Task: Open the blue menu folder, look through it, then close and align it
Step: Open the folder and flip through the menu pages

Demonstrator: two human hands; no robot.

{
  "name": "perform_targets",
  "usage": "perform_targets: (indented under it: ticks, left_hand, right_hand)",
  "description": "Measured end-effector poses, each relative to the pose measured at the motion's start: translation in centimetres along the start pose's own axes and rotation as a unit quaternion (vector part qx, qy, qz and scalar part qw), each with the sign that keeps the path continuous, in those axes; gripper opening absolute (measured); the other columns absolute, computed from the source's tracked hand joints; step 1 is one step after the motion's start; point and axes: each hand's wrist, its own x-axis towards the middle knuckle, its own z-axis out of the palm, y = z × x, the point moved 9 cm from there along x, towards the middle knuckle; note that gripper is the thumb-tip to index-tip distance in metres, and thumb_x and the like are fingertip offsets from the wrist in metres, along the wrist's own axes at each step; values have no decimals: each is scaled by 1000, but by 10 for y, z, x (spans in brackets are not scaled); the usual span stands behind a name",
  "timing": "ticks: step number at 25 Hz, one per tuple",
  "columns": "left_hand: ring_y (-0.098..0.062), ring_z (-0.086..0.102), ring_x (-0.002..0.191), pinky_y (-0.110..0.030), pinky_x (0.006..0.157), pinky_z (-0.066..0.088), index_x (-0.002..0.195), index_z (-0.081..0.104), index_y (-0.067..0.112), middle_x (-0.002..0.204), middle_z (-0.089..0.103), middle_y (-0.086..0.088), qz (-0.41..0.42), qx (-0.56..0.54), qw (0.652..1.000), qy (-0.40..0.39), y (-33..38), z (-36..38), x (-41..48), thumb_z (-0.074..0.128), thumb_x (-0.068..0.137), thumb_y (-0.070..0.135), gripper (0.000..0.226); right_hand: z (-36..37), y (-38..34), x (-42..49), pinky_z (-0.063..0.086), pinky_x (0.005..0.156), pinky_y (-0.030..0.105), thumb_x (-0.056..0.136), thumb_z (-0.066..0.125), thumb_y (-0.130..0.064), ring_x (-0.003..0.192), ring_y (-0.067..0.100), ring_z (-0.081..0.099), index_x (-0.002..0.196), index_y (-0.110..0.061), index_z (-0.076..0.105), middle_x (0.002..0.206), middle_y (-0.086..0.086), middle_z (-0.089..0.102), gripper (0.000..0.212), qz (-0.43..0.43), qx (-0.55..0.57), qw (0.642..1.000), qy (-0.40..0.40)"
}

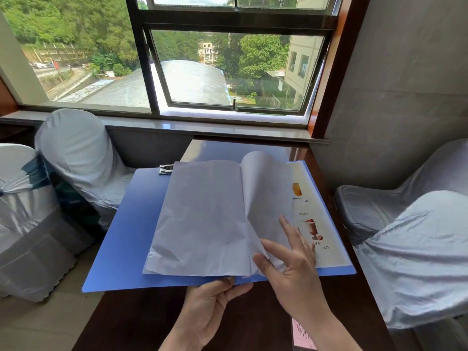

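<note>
Open blue folder (121, 224) holds pages (202, 219), apparently blank.

You have a single view here, worn on the head and aimed forward and down across the dark table (253, 148), so there is no second angle to compare it with. It sits close: your left hand (210, 302) and right hand (293, 264) fill the lower middle, with the open blue menu folder (126, 224) just beyond them. The wide lens also takes in the window (228, 72) ahead and covered chairs (76, 158) on both sides, bending lines near the edges
</note>
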Motion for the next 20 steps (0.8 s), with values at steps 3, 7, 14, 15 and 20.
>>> perform_targets:
  ticks: [3,7,14,15,20]
  left_hand:
    - [-50,64,112,-51,73,62,136,53,14,129,65,-26,-10,9,1000,-12,-3,1,-1,55,81,-21,64]
    - [-51,64,111,-52,72,62,132,57,17,129,65,-25,-8,11,1000,-28,-4,4,-5,55,81,-21,64]
    - [-50,66,107,-51,71,62,133,53,9,123,66,-30,-18,16,1000,-20,-4,-3,-11,57,79,-20,62]
    - [-50,67,106,-51,70,62,132,55,10,122,67,-28,-15,9,1000,-17,-3,-3,-12,57,78,-21,62]
    - [-52,67,103,-52,69,62,127,58,10,119,68,-30,-12,-4,1000,-14,0,-3,-14,58,75,-21,60]
  right_hand:
    - [8,-13,-3,8,122,54,80,62,-64,150,5,-15,113,-78,48,165,-23,-2,39,-33,25,998,-40]
    - [-10,-23,0,37,108,27,70,72,-66,152,6,4,134,-59,47,163,-27,0,69,-51,151,987,24]
    - [3,6,6,41,106,15,60,93,-29,139,-10,30,141,-58,35,154,-32,24,104,-21,234,965,-118]
    - [2,9,6,41,109,20,63,93,-27,137,-12,32,139,-58,39,151,-37,26,98,-17,227,968,-102]
    - [-3,8,7,43,111,37,59,85,-63,144,1,26,143,-51,38,151,-39,23,97,-45,115,990,-69]
